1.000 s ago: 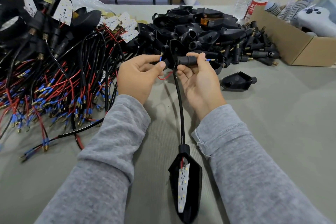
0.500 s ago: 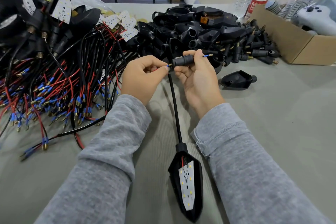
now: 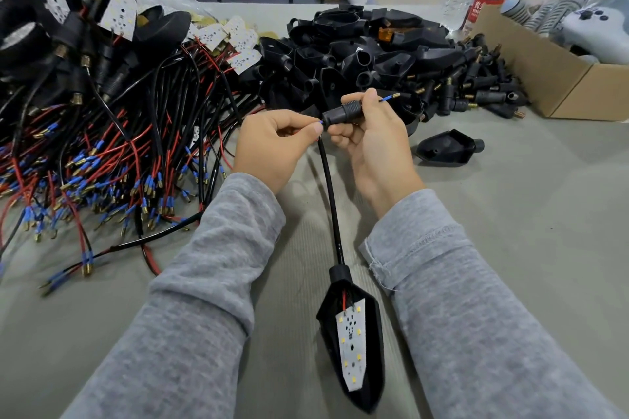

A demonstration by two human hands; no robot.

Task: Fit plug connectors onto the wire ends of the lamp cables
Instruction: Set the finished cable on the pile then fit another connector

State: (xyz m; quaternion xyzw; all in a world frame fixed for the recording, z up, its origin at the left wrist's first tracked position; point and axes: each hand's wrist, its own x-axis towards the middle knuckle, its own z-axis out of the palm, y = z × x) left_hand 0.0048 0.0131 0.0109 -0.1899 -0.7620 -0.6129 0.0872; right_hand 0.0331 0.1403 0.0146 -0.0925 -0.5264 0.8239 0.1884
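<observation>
The black plug connector (image 3: 341,111), long axis near-horizontal with a blue-tipped wire (image 3: 389,98) exiting toward the tabletop's far right, is gripped by the right hand (image 3: 371,139) above mid-table, while the left hand (image 3: 275,146) pinches a wire end at its left opening.

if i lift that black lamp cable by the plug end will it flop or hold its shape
Probably semi-stiff: the black sheathed lamp cable runs nearly straight from the hands to the black lamp head with white LED board. That head likely dangles, making the lower end swing.
</observation>
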